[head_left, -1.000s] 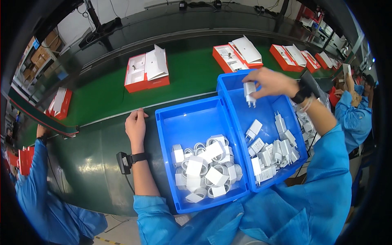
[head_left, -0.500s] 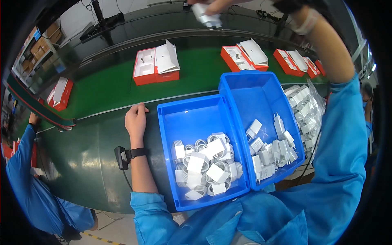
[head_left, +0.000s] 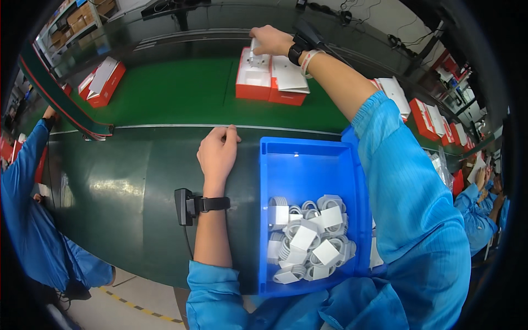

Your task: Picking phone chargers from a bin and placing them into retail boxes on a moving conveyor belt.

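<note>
Left hand [head_left: 218,154] rests in a loose fist on the dark table [head_left: 126,159]; beyond it, slightly rightward, the right hand [head_left: 271,42] pinches a white charger [head_left: 254,55] at the left half of an open red box [head_left: 252,91] on the green belt [head_left: 176,93]. Farther right, a blue bin [head_left: 308,170] holds coiled white cables [head_left: 304,237].

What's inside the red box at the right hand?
A white insert with a recess at the near end. The white charger and right hand hide what's behind them.
</note>
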Available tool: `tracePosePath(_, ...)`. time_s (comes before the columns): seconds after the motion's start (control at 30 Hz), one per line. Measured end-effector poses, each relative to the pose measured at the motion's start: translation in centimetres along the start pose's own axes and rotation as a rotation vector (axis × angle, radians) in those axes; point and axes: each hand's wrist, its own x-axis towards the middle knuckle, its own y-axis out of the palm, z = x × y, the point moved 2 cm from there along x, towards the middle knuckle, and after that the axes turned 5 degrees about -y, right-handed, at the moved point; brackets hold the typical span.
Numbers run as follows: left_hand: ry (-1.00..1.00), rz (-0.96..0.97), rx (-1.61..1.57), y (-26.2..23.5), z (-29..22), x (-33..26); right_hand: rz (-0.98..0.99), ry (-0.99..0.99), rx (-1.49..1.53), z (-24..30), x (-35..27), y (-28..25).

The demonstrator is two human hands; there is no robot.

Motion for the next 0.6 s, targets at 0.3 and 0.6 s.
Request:
tracePosePath(0.3, -0.027, -0.005, 0.01, 0.1, 0.2, 0.5, 0.01, -0.193, -0.103, -3.7, 0.1, 7.7)
tracePosePath(0.6, -0.025, -0.027, -0.023, 0.1, 2.3, 0.8, 0.174, -0.448, 0.38, 7.0, -7.7, -1.9)
